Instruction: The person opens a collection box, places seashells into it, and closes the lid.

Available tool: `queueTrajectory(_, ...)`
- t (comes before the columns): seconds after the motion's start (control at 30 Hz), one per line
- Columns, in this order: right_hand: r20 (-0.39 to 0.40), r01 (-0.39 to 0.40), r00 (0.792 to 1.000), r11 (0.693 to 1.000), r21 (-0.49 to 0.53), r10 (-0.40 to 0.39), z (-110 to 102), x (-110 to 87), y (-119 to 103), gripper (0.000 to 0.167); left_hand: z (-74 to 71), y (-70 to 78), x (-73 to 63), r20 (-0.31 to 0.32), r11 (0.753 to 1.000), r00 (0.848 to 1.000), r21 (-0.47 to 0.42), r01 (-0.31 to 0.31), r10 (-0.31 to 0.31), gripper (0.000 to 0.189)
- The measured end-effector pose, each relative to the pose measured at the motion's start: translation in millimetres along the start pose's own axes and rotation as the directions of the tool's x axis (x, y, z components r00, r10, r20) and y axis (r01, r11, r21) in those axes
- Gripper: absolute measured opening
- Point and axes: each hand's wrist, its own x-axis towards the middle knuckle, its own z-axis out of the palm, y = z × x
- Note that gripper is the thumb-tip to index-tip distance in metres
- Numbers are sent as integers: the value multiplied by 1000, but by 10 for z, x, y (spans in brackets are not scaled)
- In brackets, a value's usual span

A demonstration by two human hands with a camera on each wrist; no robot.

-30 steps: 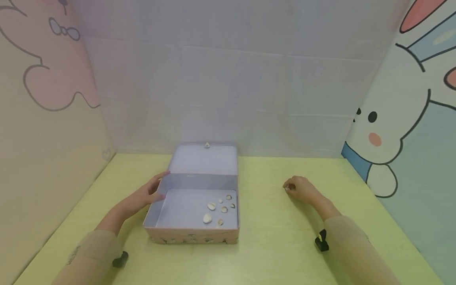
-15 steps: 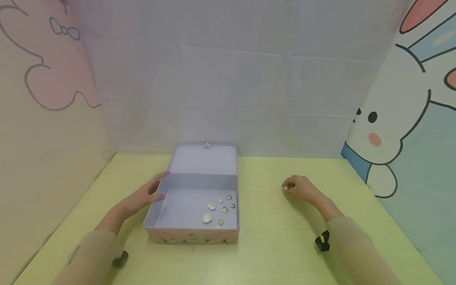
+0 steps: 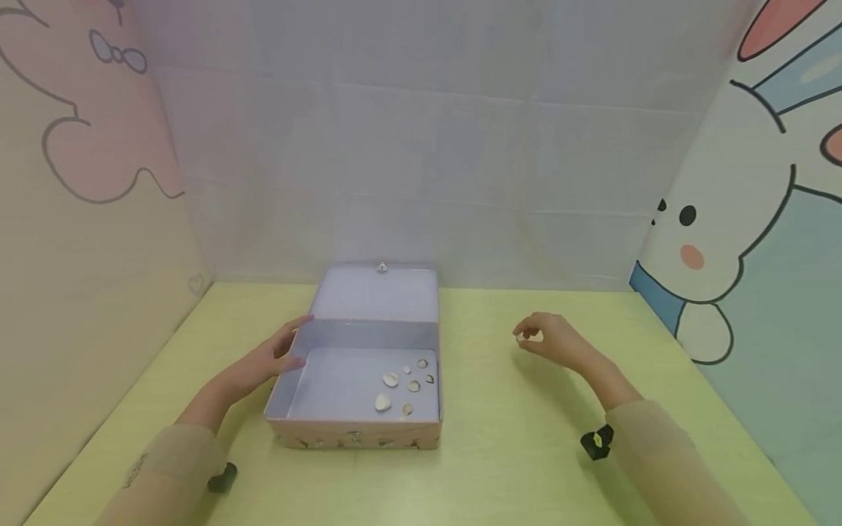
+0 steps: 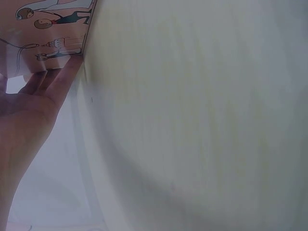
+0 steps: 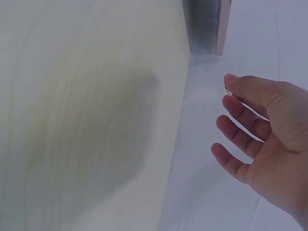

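My left hand (image 3: 266, 359) holds the left wall of a lidded box (image 3: 355, 435) with its lid tipped back. The thumb lies over the rim, and in the left wrist view the fingers (image 4: 60, 84) touch the pink printed outside. Several small pale shells lie on the box floor towards the right, among them a larger white shell (image 3: 383, 402) and another shell (image 3: 391, 380). Right of the box, my right hand (image 3: 552, 342) is above the table, pinching a tiny shell (image 5: 228, 91) between thumb and forefinger. The other fingers are loosely bent; most of that shell is hidden.
The open lid (image 3: 375, 292) leans back with a metal clasp (image 3: 382, 268) at its top edge. A pale yellow table (image 3: 487, 409) runs up to a white sheet (image 3: 421, 146) behind. Cartoon-printed panels (image 3: 776, 351) stand at both sides.
The right hand has lifted a little from the table with the tiny shell and shifted slightly left. The left hand and the box have stayed where they were.
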Motion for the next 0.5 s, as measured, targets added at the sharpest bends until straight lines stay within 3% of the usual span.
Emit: queueTrajectory(0.5, -87, 78, 993, 996, -34, -81, -126, 18, -389, 19, 5, 37, -5, -2, 1000, 1000, 6, 5, -5, 71)
